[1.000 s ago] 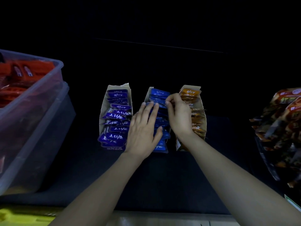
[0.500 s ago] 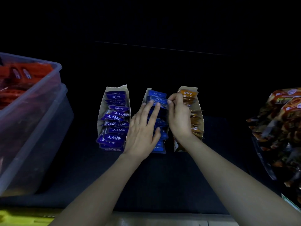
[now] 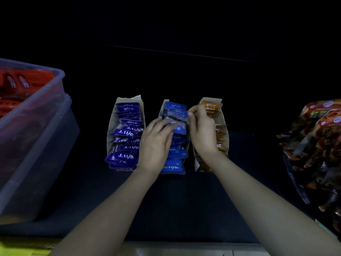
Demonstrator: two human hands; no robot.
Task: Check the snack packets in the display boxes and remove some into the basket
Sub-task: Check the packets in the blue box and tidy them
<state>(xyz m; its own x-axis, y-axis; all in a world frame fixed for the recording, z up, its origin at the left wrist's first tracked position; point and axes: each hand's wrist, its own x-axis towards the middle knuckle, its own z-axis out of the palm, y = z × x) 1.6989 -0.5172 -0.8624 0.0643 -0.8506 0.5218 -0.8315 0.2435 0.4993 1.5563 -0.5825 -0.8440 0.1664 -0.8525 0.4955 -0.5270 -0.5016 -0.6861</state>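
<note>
Right hand [image 3: 202, 132] pinches a blue packet [image 3: 177, 115] by its edge, left hand [image 3: 156, 146] lies over the row [image 3: 176, 153], grip unclear; a snagged neighbour could spill from the middle display box [image 3: 163, 108].

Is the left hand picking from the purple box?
No, the left hand grips blue packets in the middle box, next to the purple box.

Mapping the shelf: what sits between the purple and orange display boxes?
The blue-packet box, where the left hand and right hand hold a blue packet; head view.
</note>
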